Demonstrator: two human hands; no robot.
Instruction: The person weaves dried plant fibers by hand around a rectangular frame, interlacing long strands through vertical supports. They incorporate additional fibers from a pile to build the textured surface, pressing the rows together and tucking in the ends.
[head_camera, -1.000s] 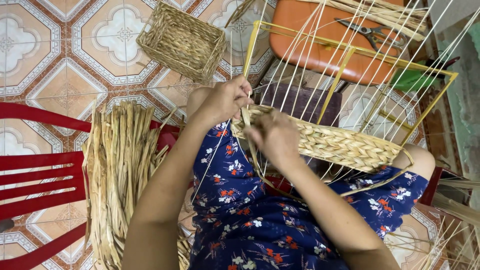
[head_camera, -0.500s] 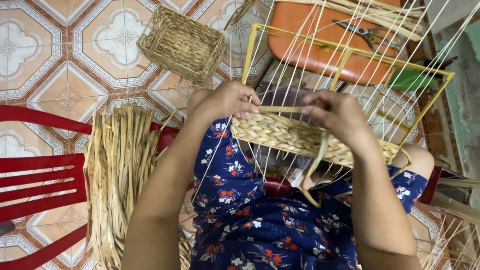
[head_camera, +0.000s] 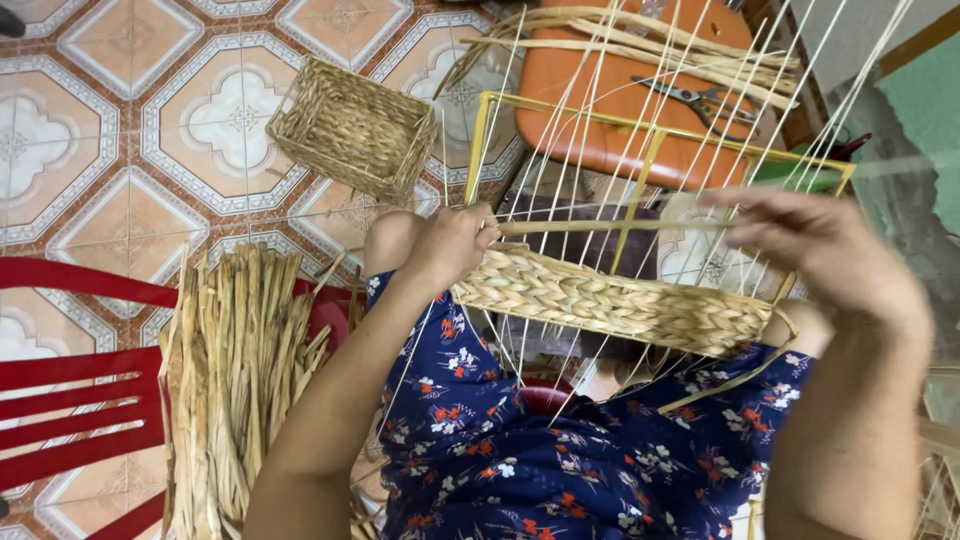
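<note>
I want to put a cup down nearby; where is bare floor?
Bare patterned floor tiles lie left of the finished woven basket, above the red plastic chair. Crowded: the orange stool carries scissors and straw; the dried straw bundle fills the chair's edge.

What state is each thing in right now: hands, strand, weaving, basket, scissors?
left hand: gripping the strand's end at the frame
right hand: raised, blurred, pulling the strand
strand: stretched taut between hands
woven band: partly woven on yellow frame
finished basket: tipped on floor
scissors: lying on orange stool
</note>
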